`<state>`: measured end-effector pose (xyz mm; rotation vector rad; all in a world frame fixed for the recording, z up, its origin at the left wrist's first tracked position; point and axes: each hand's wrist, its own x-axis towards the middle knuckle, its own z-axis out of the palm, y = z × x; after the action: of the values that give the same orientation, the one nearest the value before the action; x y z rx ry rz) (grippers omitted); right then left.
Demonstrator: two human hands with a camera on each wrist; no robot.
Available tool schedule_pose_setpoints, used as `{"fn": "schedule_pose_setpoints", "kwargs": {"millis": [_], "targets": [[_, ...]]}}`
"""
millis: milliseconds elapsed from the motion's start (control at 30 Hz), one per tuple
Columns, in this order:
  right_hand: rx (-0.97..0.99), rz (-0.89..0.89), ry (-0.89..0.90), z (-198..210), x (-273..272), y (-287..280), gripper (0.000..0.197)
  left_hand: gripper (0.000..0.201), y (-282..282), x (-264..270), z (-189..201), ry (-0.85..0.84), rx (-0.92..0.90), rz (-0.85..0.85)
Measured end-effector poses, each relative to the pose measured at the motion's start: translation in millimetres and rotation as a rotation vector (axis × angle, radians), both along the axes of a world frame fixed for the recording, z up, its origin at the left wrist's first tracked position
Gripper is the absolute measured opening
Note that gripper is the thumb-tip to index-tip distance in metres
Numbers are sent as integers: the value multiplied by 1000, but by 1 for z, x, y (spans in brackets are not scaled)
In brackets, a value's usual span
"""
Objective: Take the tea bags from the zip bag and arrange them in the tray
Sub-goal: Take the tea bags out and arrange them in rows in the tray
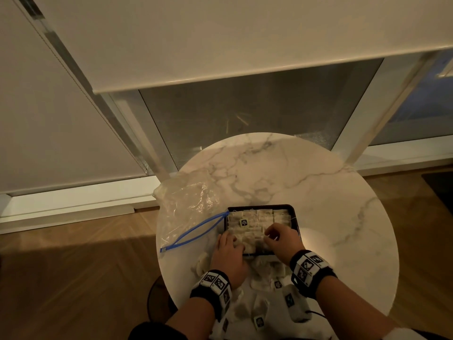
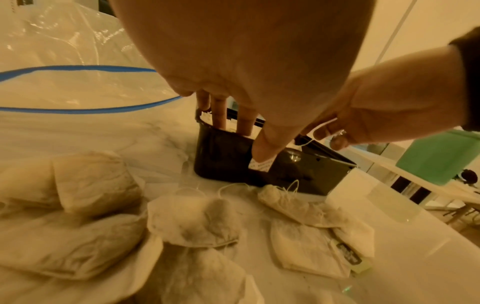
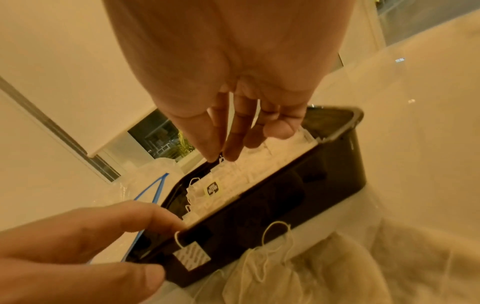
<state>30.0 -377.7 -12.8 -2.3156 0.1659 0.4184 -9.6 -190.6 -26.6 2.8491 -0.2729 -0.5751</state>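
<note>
Loose tea bags [image 1: 263, 304] lie nearest on the marble table [image 1: 331, 204]. Beyond them, the left hand [image 1: 229, 251] grips the black tray [image 1: 293, 212] at its near wall (thumb outside, fingers inside), while the right hand [image 1: 282, 238] pinches a tea-bag string [image 3: 222, 159] over the packed rows. The zip bag [image 1: 186, 207] lies open to the left.

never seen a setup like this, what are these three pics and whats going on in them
No machine here: a person wears cameras on the head and on each wrist. The head view looks down on a round marble table. The other two views look along each hand. On the table stand a black tray packed with tea bags, an open zip bag beside it, and loose tea bags nearer the person. The left hand holds the tray's near edge. The right hand pinches a tea bag string with its fingers.
</note>
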Motion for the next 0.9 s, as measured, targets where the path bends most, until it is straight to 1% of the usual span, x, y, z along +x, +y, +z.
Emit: {"fn": "schedule_pose_setpoints", "kwargs": {"millis": [100,200,267,300,367,433,567,667,767,833,900], "targets": [[14,-5,-14,8,-9,-8,6,40,11,1,4,-24,-164,72],[42,-47,-57,13,-21,-18,6,26,28,-1,9,-161,-335,147],[60,-66,-85,16,-31,-25,6,20,43,-7,11,-241,-379,201],[76,-78,-97,16,-36,-29,7,17,51,-10,11,-254,-393,236],[94,-110,-112,15,-48,-36,12,9,66,-15,8,-214,-433,325],[83,-140,-105,11,-59,-39,14,3,79,-20,2,-128,-448,400],[22,-182,-49,0,-78,-33,15,9,100,-29,-16,-36,-429,465],[-13,-135,-1,-5,-86,-13,16,9,112,-35,-24,9,-432,498],[-9,-78,52,-8,-91,10,13,9,122,-39,-29,10,-436,529],[-28,-35,55,-8,-93,24,12,10,130,-40,-33,11,-433,528],[-40,-1,52,-5,-95,35,11,7,135,-39,-37,18,-439,523]]}}
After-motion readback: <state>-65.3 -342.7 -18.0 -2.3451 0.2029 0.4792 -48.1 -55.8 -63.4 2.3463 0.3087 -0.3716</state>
